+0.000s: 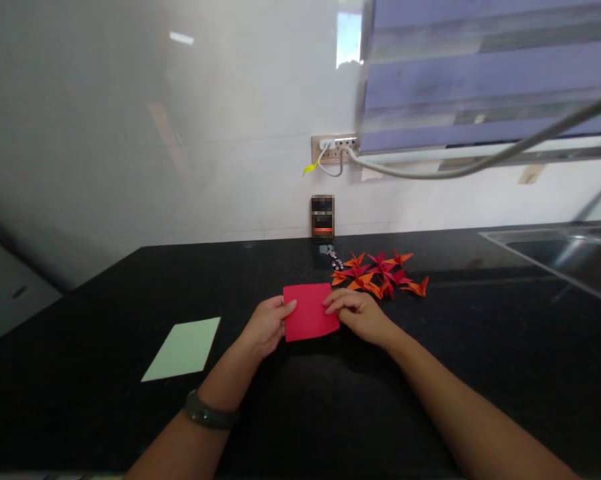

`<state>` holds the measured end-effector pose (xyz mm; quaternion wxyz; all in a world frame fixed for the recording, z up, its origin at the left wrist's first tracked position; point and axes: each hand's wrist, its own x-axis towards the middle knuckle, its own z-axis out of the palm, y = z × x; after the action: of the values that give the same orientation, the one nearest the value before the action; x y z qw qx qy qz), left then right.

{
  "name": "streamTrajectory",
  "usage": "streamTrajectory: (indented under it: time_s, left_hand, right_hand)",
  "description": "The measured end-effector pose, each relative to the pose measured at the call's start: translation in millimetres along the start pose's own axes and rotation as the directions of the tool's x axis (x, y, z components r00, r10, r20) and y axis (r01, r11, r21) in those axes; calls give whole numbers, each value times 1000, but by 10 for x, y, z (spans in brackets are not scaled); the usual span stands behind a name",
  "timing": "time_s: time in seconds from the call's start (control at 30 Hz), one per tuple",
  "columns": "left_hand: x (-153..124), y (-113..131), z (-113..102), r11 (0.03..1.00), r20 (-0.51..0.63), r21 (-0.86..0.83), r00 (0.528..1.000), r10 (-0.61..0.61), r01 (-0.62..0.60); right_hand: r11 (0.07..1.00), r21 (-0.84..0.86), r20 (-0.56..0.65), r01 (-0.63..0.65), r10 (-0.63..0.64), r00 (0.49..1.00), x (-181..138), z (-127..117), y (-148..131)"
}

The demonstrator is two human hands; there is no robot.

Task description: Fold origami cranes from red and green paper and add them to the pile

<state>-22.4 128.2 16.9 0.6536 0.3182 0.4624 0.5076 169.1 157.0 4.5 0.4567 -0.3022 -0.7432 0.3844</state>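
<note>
A red square sheet of paper (310,317) is held up between both hands above the dark countertop (300,407). My left hand (267,327) pinches its left edge, thumb on the front and fingers behind. At the right edge, my right hand (359,313) grips the paper with the fingers over its front; the thumb is mostly hidden. Beyond my right hand lies a cluster of several folded paper cranes (375,273) in orange and red. A pale green paper sheet (185,349) rests flat on the counter to the left of my left hand.
A small dark box (323,217), blurred out, stands against the wall, with a patterned strip (334,257) before it. A sink (565,257) is at the far right. A grey cable (445,173) runs from the wall socket (334,148) across the upper right.
</note>
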Motion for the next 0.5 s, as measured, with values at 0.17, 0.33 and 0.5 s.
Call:
streamTrajectory:
  time_s: [0.17,0.33,0.5]
  left_hand:
    - [-38,-72,51,990,23,111,996,82,-84]
    - [-67,-48,94,986,70,161,997,31,-42]
    - [-38,-72,78,987,74,128,993,87,-96]
  right_hand:
    - [899,153,-95,-411,428,899,15,24,-6]
    - [882,216,-76,-419,443,893,17,57,17]
    - [835,309,-188,-455,523,832,24,74,-79]
